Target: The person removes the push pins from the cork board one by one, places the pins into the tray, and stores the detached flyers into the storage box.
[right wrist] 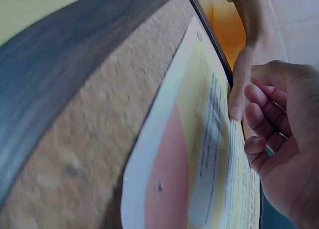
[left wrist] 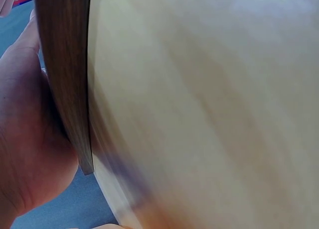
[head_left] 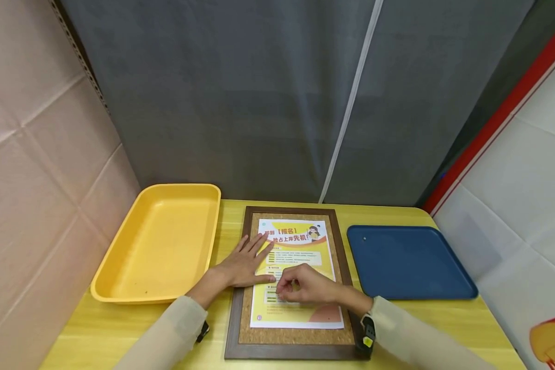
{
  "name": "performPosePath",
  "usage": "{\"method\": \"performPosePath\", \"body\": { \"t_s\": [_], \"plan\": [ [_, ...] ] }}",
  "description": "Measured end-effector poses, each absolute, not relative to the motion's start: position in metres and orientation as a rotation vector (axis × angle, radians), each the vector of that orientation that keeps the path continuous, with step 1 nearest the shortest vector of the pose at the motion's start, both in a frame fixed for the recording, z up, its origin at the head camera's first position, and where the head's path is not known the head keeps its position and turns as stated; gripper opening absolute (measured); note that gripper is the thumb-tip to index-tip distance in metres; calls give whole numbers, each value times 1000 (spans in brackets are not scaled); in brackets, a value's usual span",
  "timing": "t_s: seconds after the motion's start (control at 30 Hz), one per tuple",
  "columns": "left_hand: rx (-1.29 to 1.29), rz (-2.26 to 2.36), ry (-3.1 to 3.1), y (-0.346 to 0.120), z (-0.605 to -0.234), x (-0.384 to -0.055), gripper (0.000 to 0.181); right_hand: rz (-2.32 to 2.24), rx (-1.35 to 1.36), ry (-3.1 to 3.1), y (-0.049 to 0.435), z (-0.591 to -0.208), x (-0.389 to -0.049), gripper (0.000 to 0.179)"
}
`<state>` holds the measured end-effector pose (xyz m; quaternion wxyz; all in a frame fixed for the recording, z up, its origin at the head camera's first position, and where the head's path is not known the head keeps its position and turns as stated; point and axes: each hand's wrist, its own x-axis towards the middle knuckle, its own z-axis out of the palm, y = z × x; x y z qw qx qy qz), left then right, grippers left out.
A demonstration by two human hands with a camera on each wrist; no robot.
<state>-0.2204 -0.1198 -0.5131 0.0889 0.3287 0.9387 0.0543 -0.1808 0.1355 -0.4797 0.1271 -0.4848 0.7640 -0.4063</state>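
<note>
My left hand (head_left: 247, 264) rests flat with spread fingers on the left side of a yellow printed poster (head_left: 305, 322). The poster lies on a cork board (head_left: 296, 336) with a dark wooden frame (head_left: 296, 352). My right hand (head_left: 307, 284) is over the middle of the poster, fingers curled and thumb drawn toward the forefinger. In the right wrist view, the right fingers (right wrist: 255, 114) are bent above the sheet; I cannot tell whether a small thing is pinched there. The left wrist view shows the left hand (left wrist: 35, 129) beside the frame's edge.
A yellow tray (head_left: 157, 246) stands to the left of the board. On the right lies a blue tray (head_left: 411, 262) with a tiny light object (head_left: 364, 238) near its far left corner. A grey curtain (head_left: 236, 103) hangs behind the wooden table (head_left: 74, 334).
</note>
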Motion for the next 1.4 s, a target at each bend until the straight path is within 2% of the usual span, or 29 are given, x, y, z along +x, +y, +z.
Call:
{"method": "performPosePath", "body": {
  "t_s": [0.73,1.4],
  "plan": [
    [1005,191,2803,-122,-519,-222,99,-1007,-1326,2319,98,-496,-158,3],
    [1034,186,2801,-122,-513,-220,99,-936,-1288,2408,90,-499,-150,6]
  ]
}}
